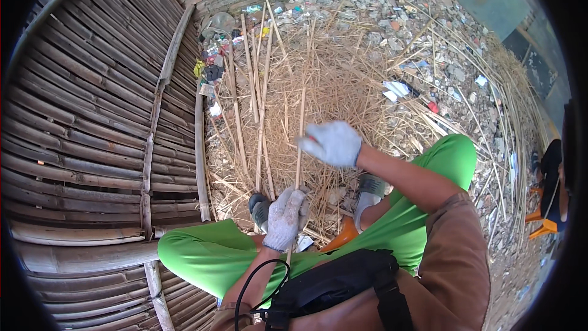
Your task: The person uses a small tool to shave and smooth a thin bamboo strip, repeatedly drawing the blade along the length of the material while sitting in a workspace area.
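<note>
My left hand (285, 216), in a grey knit glove, grips the lower part of a thin pale bamboo strip (300, 129) that stands nearly upright in front of me. My right hand (331, 142), also gloved, is higher on the same strip, its fingers blurred against it; whether it holds a tool I cannot tell. I sit with green-trousered knees (208, 251) spread and grey shoes (260, 208) on a heap of dry shavings (331, 80).
A woven bamboo wall (92, 129) fills the left side. Longer bamboo slats (260, 86) lie on the shavings ahead. Rubble and litter (416, 31) spread to a brick wall behind. An orange stool (339, 236) shows under my leg. Another person (554, 178) sits at the right edge.
</note>
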The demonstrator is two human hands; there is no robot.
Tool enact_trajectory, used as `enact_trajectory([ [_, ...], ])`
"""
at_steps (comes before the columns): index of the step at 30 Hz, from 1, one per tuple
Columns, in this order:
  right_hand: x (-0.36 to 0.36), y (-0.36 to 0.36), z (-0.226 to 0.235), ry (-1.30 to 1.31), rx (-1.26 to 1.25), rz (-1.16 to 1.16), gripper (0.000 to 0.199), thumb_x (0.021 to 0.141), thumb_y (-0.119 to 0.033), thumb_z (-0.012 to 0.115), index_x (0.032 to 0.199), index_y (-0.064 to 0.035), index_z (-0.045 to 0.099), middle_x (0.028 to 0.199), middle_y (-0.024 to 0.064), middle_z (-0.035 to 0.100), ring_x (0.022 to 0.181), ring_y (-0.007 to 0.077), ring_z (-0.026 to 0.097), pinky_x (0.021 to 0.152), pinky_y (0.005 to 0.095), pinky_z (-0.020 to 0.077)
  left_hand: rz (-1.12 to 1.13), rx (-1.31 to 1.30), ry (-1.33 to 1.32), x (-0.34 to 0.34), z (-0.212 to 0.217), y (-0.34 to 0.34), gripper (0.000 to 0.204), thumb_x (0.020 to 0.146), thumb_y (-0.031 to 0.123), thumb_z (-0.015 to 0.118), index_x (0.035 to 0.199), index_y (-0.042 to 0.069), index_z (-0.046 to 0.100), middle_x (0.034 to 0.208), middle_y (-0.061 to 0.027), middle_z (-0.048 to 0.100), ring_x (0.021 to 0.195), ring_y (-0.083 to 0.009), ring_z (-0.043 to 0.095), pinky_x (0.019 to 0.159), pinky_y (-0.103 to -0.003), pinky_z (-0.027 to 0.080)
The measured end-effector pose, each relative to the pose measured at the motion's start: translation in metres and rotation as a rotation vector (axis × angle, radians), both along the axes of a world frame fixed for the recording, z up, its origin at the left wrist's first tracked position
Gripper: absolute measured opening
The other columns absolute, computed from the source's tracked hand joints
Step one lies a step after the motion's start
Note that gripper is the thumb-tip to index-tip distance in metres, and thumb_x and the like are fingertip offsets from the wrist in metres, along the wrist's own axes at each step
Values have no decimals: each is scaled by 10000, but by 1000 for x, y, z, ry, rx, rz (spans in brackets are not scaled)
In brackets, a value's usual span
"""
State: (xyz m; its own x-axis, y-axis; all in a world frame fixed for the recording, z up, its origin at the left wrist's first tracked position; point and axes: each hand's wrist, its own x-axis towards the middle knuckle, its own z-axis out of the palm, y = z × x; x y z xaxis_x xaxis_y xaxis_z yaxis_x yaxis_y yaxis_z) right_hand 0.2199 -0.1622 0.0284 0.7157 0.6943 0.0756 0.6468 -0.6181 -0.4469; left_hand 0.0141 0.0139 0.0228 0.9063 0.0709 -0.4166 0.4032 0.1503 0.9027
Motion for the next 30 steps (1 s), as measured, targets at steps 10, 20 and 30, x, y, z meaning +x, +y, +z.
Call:
enact_trajectory([
  [10, 7, -11, 10, -46, 77, 24, 750, 1111, -720, 234, 918, -93, 598, 742, 184, 684, 713, 405, 724, 679, 515, 611, -11, -102, -1, -1, -5, 0, 340, 1156, 303, 548, 1285, 5, 647, 742, -7, 570, 471, -76, 456, 420, -246, 333],
  [20, 58, -29, 16, -53, 6, -106, 679, 1117, -672, 335, 1017, -78, 648, 861, 244, 726, 842, 470, 726, 779, 579, 578, -43, -133, -23, -8, -6, -2, 337, 1161, 307, 532, 1240, -1, 644, 682, -4, 547, 414, -86, 413, 383, -253, 314],
  [30, 55, -22, 8, -40, 81, -107, 719, 1102, -708, 353, 987, -60, 641, 845, 228, 733, 822, 444, 736, 751, 559, 584, -9, -187, 2, -1, -15, 1, 346, 1155, 303, 552, 1252, -16, 643, 709, -3, 565, 459, -86, 454, 400, -253, 335],
])
